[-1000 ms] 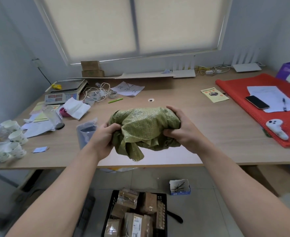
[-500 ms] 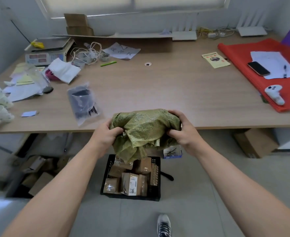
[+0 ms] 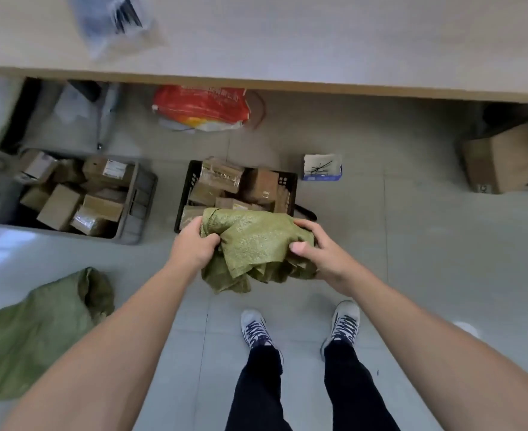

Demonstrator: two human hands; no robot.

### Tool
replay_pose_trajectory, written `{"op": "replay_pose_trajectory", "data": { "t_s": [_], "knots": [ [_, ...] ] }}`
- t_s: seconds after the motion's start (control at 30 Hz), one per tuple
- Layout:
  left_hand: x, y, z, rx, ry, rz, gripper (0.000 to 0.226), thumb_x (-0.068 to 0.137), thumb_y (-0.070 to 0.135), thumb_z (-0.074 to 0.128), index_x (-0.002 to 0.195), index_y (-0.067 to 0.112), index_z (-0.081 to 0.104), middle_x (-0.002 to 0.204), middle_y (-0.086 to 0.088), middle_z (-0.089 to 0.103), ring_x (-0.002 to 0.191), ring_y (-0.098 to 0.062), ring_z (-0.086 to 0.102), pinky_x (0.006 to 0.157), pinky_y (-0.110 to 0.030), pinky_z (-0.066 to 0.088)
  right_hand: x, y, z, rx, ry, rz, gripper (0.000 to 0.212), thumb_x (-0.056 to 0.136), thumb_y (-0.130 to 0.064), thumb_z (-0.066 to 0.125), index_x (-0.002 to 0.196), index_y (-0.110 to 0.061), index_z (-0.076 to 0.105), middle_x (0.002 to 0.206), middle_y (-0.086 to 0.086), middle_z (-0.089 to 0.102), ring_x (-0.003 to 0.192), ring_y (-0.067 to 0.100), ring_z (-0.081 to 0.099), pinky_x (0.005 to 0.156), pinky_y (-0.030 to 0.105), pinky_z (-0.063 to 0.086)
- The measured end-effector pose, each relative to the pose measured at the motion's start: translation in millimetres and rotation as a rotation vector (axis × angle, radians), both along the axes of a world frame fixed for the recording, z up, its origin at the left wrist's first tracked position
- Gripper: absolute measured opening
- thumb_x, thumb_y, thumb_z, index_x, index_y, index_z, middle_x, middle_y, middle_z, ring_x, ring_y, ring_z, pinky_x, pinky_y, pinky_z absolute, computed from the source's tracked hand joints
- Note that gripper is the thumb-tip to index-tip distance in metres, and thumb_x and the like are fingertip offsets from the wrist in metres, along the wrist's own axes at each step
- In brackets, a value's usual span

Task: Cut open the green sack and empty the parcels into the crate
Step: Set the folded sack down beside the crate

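Two grips, left hand (image 3: 194, 244), right hand (image 3: 321, 259), sack (image 3: 256, 241) between

Between the left hand (image 3: 194, 245) and right hand (image 3: 323, 258) the sack (image 3: 256, 244) sits over the near edge of the crate (image 3: 184, 194) of parcels (image 3: 261, 185) — a second crate (image 3: 141, 197) lies to its left, a small box (image 3: 321, 169) to its right, another sack (image 3: 32, 331) on the floor (image 3: 411, 244) nearer left.

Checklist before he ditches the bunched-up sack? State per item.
1. Left hand grips green sack: ok.
2. Right hand grips it too: ok.
3. Green sack empty: cannot tell; it is bunched and limp.
4. Parcels lie in black crate: ok.
5. Shoes stand apart from black crate: ok.
6. Second green sack lies on floor at left, away from the shoes: ok.
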State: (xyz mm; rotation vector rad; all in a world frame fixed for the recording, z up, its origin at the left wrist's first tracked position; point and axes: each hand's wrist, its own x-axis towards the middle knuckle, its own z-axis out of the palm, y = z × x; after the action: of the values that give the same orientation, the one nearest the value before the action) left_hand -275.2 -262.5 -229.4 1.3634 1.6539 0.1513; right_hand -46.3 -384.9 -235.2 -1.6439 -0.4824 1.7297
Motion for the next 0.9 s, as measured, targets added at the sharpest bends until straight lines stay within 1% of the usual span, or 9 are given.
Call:
{"op": "replay_pose_trajectory", "data": {
  "t_s": [0.07,0.13,0.3,0.4,0.47,0.53,0.67,0.8,0.9],
  "knots": [
    [-1.2,-12.6,-41.5,-0.017,0.055,-0.009,0.024,0.084,0.01,0.058,0.105,0.021,0.06,0.101,-0.001,0.066,0.097,-0.025,0.059,0.08,-0.034,0.046,-2.4,-10.8,-39.3,-0.097,0.067,-0.059,0.032,0.096,-0.034,0.061,0.128,-0.04,0.055,0.122,-0.01,0.061,0.108,0.013,0.062,0.09,0.05,0.057],
    [-1.1,-26.0,-77.7,-0.048,0.083,0.007,0.024,0.085,0.007,0.056,0.105,0.021,0.059,0.1,-0.001,0.064,0.095,-0.024,0.057,0.078,-0.03,0.041,-5.2,-20.9,-78.7,-0.17,0.092,-0.091,0.023,0.102,-0.04,0.049,0.122,-0.04,0.058,0.124,-0.01,0.061,0.111,0.01,0.058,0.095,0.056,0.053],
    [4.1,-54.7,-178.6,-0.115,0.194,0.006,0.014,0.089,0.01,0.056,0.1,0.019,0.054,0.099,-0.002,0.06,0.092,-0.024,0.053,0.079,-0.031,0.039,-13.2,-39.0,-181.4,-0.354,0.121,-0.168,0.042,0.1,-0.056,0.039,0.128,-0.03,0.057,0.118,-0.003,0.064,0.107,0.013,0.058,0.099,0.055,0.05],
    [2.0,-60.5,-243.0,-0.122,0.243,0.002,0.015,0.089,0.013,0.056,0.103,0.017,0.055,0.099,-0.002,0.059,0.093,-0.025,0.053,0.079,-0.032,0.04,-16.2,-42.4,-245.4,-0.389,0.168,-0.235,0.044,0.098,-0.059,0.04,0.116,-0.027,0.064,0.103,-0.001,0.066,0.094,0.015,0.06,0.098,0.053,0.05],
    [-1.1,-61.3,-282.4,-0.137,0.247,0.007,0.019,0.088,0.014,0.056,0.107,0.017,0.057,0.102,-0.003,0.062,0.094,-0.027,0.056,0.08,-0.033,0.041,-16.1,-41.2,-284.2,-0.398,0.183,-0.261,0.032,0.099,-0.052,0.046,0.108,-0.028,0.065,0.105,0.0,0.066,0.1,0.02,0.059,0.098,0.054,0.05],
    [-2.9,-63.0,-325.9,-0.159,0.223,0.025,0.027,0.088,0.013,0.057,0.114,0.018,0.058,0.106,-0.006,0.064,0.099,-0.029,0.058,0.082,-0.034,0.044,-15.8,-39.9,-329.1,-0.366,0.099,-0.233,0.016,0.101,-0.033,0.051,0.108,-0.027,0.064,0.106,0.002,0.063,0.103,0.026,0.058,0.092,0.055,0.053],
    [-0.3,-64.0,-400.4,-0.163,0.167,0.053,0.043,0.087,0.012,0.056,0.129,0.017,0.05,0.11,-0.007,0.06,0.104,-0.03,0.056,0.09,-0.038,0.047,-20.9,-37.0,-410.0,-0.26,-0.073,-0.212,0.03,0.095,-0.008,0.055,0.116,-0.028,0.056,0.106,0.007,0.057,0.092,0.034,0.061,0.076,0.067,0.055],
    [-1.4,-52.7,-467.8,-0.179,0.202,0.059,0.041,0.086,0.015,0.056,0.126,0.016,0.048,0.11,-0.011,0.061,0.102,-0.032,0.057,0.086,-0.039,0.048,-23.0,-31.3,-482.6,-0.261,-0.135,-0.249,0.057,0.092,-0.006,0.056,0.14,-0.032,0.041,0.117,0.009,0.057,0.099,0.032,0.061,0.078,0.052,0.059],
    [-4.4,-41.0,-512.2,-0.166,0.296,-0.08,0.03,0.087,0.018,0.057,0.117,0.014,0.053,0.107,-0.013,0.063,0.101,-0.033,0.058,0.085,-0.037,0.048,-24.4,-26.8,-527.9,-0.274,-0.162,-0.252,0.056,0.093,-0.006,0.058,0.143,-0.021,0.039,0.113,0.008,0.06,0.092,0.023,0.059,0.065,0.032,0.052]
  ]
}}
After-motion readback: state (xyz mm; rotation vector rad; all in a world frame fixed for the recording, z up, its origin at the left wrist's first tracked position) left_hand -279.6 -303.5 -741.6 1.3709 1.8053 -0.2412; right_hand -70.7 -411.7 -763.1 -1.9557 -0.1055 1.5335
